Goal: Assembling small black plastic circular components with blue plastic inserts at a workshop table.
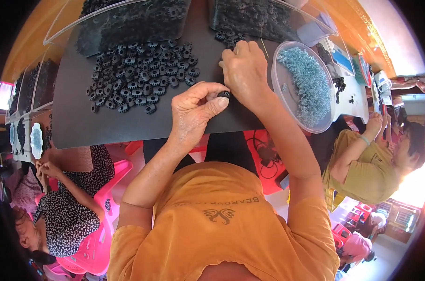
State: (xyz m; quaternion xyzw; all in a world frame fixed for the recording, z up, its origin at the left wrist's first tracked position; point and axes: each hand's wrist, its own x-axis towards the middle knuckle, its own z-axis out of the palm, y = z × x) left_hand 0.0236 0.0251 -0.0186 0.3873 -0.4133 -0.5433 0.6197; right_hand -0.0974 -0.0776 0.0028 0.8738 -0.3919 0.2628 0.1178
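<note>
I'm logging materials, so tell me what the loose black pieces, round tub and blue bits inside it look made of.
Loose black pieces: probably moulded plastic, satin; their repeated shape and soft highlights suggest it.
Round tub: likely translucent plastic, smooth; its thin, shiny rim points that way.
Blue bits: pale and glinting, perhaps plastic, but metal can't be ruled out; they're too small to tell.

The left hand pinches a black piece in its fingers beside the right hand, over a dark tabletop.
</note>
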